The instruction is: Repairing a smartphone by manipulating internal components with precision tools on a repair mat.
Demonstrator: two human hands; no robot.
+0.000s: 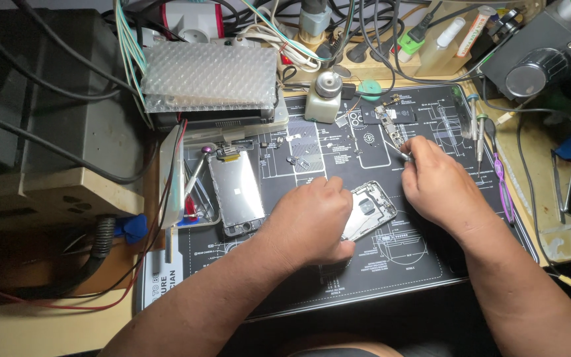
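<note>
My left hand (312, 221) rests on an opened phone housing (370, 208) lying tilted on the black repair mat (338, 277) and grips its lower end. My right hand (439, 182) is closed around thin metal tweezers (394, 151), whose tips point up and left toward a small circuit board (391, 129) on the mat. A detached phone screen (236, 192) lies face down to the left of my left hand.
A small pump bottle (325, 96) stands at the mat's back edge. A bubble-wrapped box (209, 76) sits at the back left, cables and a power strip behind it. Screwdrivers (478, 129) lie at the right, a microscope (543, 56) beyond them.
</note>
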